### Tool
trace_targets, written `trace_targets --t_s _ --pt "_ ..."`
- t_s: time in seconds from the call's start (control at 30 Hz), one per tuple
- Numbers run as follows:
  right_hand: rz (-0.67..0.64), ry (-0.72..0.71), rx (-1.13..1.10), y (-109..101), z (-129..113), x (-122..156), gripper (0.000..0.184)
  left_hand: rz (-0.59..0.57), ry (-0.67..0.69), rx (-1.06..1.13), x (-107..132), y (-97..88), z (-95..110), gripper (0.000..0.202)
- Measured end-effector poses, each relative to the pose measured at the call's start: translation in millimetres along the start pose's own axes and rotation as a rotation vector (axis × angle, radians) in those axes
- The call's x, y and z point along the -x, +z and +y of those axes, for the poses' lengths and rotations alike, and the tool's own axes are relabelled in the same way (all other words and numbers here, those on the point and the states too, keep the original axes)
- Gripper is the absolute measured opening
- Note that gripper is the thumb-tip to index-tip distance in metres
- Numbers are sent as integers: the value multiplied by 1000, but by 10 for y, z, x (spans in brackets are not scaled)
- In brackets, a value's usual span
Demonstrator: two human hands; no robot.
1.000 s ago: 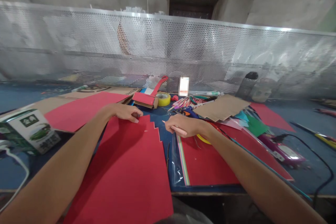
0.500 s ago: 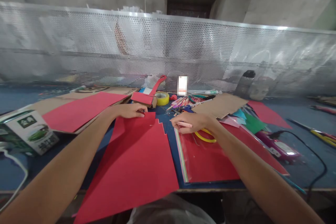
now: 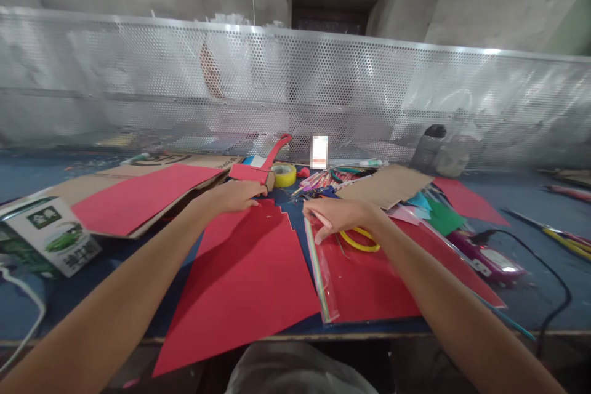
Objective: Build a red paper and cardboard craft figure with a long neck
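A large red sheet of paper (image 3: 249, 271) with a stepped cut along its upper right side lies in front of me, its lower corner hanging over the table edge. My left hand (image 3: 237, 196) reaches over its top edge, fingers stretched toward the cardboard end of a red paper-covered model with a curved handle (image 3: 277, 151); I cannot tell whether they touch. My right hand (image 3: 339, 217) is closed around a pale pink pencil (image 3: 322, 219). Under that hand are a clear plastic sleeve with red paper (image 3: 369, 289) and a yellow-handled tool (image 3: 362, 246).
Yellow tape (image 3: 284, 175) and a pile of pencils (image 3: 318, 180) lie ahead. Cardboard (image 3: 388, 186) is on the right, near a purple device with a cable (image 3: 487, 258). A carton (image 3: 55, 237) stands left, beside red paper on cardboard (image 3: 143, 197). A perforated metal screen (image 3: 258, 86) borders the back.
My left hand has left the paper's top corner, its fingers stretching forward. The red sheet has shifted slightly away and right. The pencil in my right hand has tilted more downward.
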State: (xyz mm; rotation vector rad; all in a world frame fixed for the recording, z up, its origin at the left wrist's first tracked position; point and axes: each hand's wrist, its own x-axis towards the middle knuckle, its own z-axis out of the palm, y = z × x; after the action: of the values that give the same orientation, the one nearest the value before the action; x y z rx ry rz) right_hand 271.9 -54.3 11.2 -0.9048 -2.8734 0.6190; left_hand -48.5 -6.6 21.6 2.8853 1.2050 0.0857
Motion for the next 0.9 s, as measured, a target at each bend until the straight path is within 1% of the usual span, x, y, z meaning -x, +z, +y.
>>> trace_targets --t_s 0.07,0.13,0.17,0.23,0.3,0.37,0.5,0.6,0.7,0.83,0.9 --pt "-17 41 -14 -6 -4 18 48 22 121 13 -20 -35 203 26" --pt "-24 57 -5 -14 -14 29 46 -7 278 64 -35 -48 460 27" --pt "-17 56 6 -18 -21 31 45 -37 369 92 -40 -41 591 28" --pt "4 48 25 -28 -31 35 42 -57 500 99 -45 3 819 32" --pt "20 44 27 -39 -39 43 39 -66 593 90 -44 66 966 39" --pt "27 46 16 -51 -44 59 34 -55 619 82 -40 123 1028 44" --pt "57 46 -6 -64 -52 89 23 -58 600 99 -30 185 1023 52" --pt "124 40 7 -42 -46 68 21 -89 587 146 -26 201 1025 61" --pt "190 31 47 4 -17 12 23 -135 580 156 -10 199 1073 68" --pt "211 3 67 55 36 -49 27 -181 538 101 60 195 1245 75" --pt "223 -18 59 66 50 -59 28 -159 515 76 103 220 1371 70"
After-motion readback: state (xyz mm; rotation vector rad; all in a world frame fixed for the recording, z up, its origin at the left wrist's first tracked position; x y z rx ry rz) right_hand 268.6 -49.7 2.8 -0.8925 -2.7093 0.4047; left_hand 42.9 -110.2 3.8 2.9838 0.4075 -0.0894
